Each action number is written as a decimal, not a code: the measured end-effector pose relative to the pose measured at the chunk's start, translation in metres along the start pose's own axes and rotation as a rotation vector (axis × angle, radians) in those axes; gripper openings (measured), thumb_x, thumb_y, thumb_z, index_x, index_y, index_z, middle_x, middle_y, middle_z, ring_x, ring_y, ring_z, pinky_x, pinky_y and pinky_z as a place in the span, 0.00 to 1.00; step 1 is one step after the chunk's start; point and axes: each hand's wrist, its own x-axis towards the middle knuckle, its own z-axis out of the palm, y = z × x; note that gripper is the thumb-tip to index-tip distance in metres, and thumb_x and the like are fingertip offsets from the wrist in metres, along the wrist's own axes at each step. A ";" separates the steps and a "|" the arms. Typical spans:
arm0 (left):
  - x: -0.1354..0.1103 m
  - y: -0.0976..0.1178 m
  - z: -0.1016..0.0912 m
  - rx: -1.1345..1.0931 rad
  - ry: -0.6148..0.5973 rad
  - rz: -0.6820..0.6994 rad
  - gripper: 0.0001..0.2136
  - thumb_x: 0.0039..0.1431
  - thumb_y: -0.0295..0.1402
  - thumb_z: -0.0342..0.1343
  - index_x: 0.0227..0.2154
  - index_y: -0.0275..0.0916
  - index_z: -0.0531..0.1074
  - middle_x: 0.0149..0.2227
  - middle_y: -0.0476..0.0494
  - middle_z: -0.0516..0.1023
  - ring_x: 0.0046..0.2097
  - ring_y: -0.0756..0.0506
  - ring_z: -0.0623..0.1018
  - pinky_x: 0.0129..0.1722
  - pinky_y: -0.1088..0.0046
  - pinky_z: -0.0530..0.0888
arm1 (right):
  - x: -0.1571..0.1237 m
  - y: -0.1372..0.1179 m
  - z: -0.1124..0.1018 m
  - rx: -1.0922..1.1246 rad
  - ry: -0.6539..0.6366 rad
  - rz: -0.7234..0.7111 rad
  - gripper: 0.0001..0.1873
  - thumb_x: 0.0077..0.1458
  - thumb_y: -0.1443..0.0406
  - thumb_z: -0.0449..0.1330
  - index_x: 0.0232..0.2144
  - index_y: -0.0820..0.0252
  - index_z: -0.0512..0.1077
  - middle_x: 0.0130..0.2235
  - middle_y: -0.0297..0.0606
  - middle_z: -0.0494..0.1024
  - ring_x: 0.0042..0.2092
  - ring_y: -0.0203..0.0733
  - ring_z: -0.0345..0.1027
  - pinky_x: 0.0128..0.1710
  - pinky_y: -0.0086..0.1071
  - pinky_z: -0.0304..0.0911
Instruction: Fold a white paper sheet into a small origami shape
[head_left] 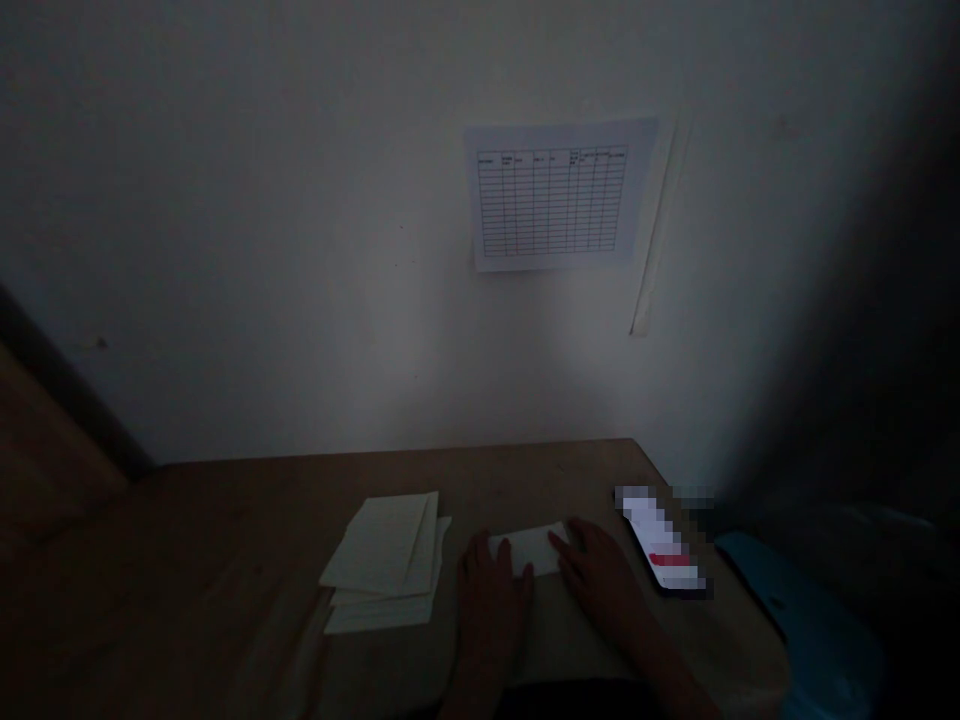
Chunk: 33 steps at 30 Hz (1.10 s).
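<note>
A small white piece of paper (538, 548), perhaps folded, lies on the brown table (247, 540) in front of me. My left hand (491, 590) holds its left end, with the fingers on top and the thumb at the near edge. At the right end, my right hand (596, 570) grips the paper between thumb and fingers. Dim light hides the finer detail of the fingertips. To the left of my left hand sits a loose stack of lined paper sheets (382, 550), some of them folded and overlapping at angles.
A phone (660, 545) with a lit, partly blurred screen lies right of my right hand. Beyond the table's right edge is a blue plastic seat (802, 620). A printed table sheet (555, 200) hangs on the pale wall (262, 250) behind the table.
</note>
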 end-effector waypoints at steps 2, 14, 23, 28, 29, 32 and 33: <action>0.000 -0.001 0.001 -0.015 -0.003 -0.001 0.19 0.61 0.41 0.51 0.50 0.34 0.74 0.56 0.29 0.69 0.58 0.31 0.67 0.57 0.51 0.65 | 0.001 -0.001 -0.002 0.014 -0.003 0.013 0.22 0.62 0.60 0.53 0.58 0.41 0.68 0.62 0.40 0.65 0.62 0.51 0.58 0.61 0.47 0.55; 0.007 -0.008 0.005 -0.071 -0.057 -0.043 0.22 0.58 0.44 0.56 0.49 0.35 0.73 0.60 0.26 0.66 0.61 0.29 0.66 0.57 0.50 0.65 | 0.010 -0.022 0.010 0.036 0.089 0.184 0.29 0.50 0.45 0.63 0.50 0.50 0.74 0.60 0.46 0.66 0.61 0.59 0.59 0.60 0.49 0.55; 0.015 -0.022 -0.006 -0.116 -0.138 -0.013 0.20 0.55 0.40 0.59 0.49 0.38 0.75 0.61 0.31 0.66 0.63 0.29 0.64 0.60 0.49 0.63 | 0.010 0.003 -0.003 0.067 0.024 0.229 0.27 0.48 0.55 0.66 0.53 0.46 0.72 0.61 0.43 0.64 0.61 0.57 0.59 0.58 0.48 0.58; 0.018 -0.044 -0.008 -0.186 -0.176 0.054 0.19 0.54 0.38 0.60 0.50 0.45 0.76 0.63 0.38 0.65 0.65 0.31 0.61 0.60 0.47 0.63 | 0.007 0.026 -0.001 0.113 -0.006 0.210 0.27 0.49 0.58 0.65 0.54 0.46 0.71 0.63 0.43 0.62 0.63 0.56 0.57 0.60 0.48 0.57; 0.018 -0.048 -0.009 -0.203 -0.195 0.061 0.20 0.53 0.36 0.61 0.51 0.47 0.75 0.64 0.39 0.64 0.65 0.31 0.60 0.60 0.47 0.63 | 0.007 0.029 0.000 0.119 -0.014 0.207 0.27 0.49 0.59 0.65 0.54 0.46 0.71 0.63 0.43 0.61 0.63 0.56 0.56 0.60 0.48 0.57; 0.015 -0.055 -0.009 -0.249 -0.211 0.083 0.20 0.55 0.33 0.60 0.52 0.49 0.75 0.65 0.41 0.63 0.66 0.32 0.59 0.62 0.48 0.62 | 0.007 0.032 0.003 0.120 -0.030 0.191 0.27 0.51 0.60 0.64 0.55 0.45 0.71 0.63 0.43 0.60 0.64 0.57 0.55 0.60 0.50 0.56; 0.014 -0.057 -0.009 -0.262 -0.209 0.085 0.20 0.55 0.31 0.59 0.52 0.49 0.75 0.65 0.41 0.62 0.66 0.33 0.58 0.62 0.48 0.61 | 0.007 0.032 0.004 0.121 -0.032 0.186 0.27 0.51 0.60 0.64 0.55 0.44 0.70 0.63 0.43 0.60 0.64 0.56 0.55 0.60 0.51 0.56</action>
